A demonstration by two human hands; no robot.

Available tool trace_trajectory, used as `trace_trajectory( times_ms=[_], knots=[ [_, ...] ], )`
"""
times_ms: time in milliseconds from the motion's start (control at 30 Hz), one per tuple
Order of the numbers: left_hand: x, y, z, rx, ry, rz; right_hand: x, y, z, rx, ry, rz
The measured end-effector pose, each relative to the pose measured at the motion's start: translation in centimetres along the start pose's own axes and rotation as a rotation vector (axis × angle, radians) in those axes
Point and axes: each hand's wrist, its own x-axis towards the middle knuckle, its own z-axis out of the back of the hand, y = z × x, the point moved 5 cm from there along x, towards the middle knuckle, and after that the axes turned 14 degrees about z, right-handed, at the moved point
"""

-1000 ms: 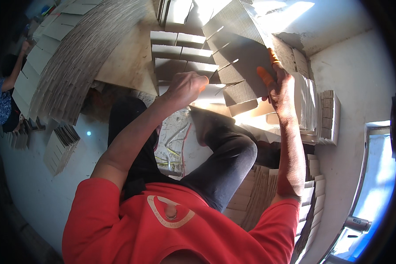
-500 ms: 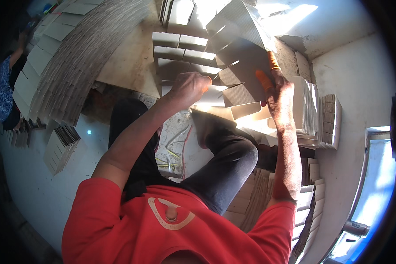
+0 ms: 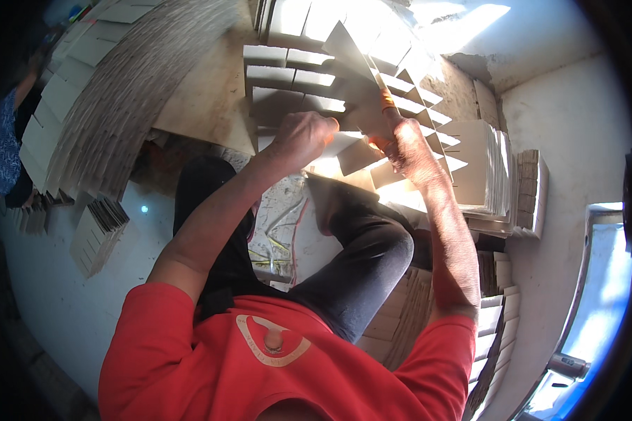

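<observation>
Right hand (image 3: pixel 408 149): grip closed on a cardboard sheet (image 3: pixel 352 64), tilted, just beside pale strips (image 3: pixel 274 100) at the worktop (image 3: pixel 207 105). Left hand (image 3: pixel 300 142) curled near the strips; cannot tell if its grip holds one.

The covers on my right hand (image 3: pixel 414 151) glow orange, and orange shows at my left hand's (image 3: pixel 298 144) fingertips too. My cardboard sheet (image 3: pixel 352 62) is grey-brown. My shirt (image 3: pixel 260 379) is red with a tan-outlined chest emblem; my trousers (image 3: pixel 365 235) are black. The big cardboard stack (image 3: pixel 130 91) is finely striped grey-brown. A co-worker's top (image 3: pixel 4 144) is blue with a pale pattern.
</observation>
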Motion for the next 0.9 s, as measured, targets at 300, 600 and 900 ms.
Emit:
trace_trajectory(
  times_ms=[300, 600, 900],
  knots=[
    [-0.2, -1.1, 0.2, 0.028, 0.066, 0.011, -2.2, -0.9, -4.0, -0.28, 0.142, -0.043],
    [-2.7, -1.2, 4.2, -0.044, -0.191, -0.141, -14.4, -11.1, 7.4, -0.982, -0.46, -0.437],
    [-3.1, 0.8, 4.7, 0.006, -0.182, -0.034, -25.5, -21.2, 9.8, -1.061, -0.271, -0.9]
  ],
)
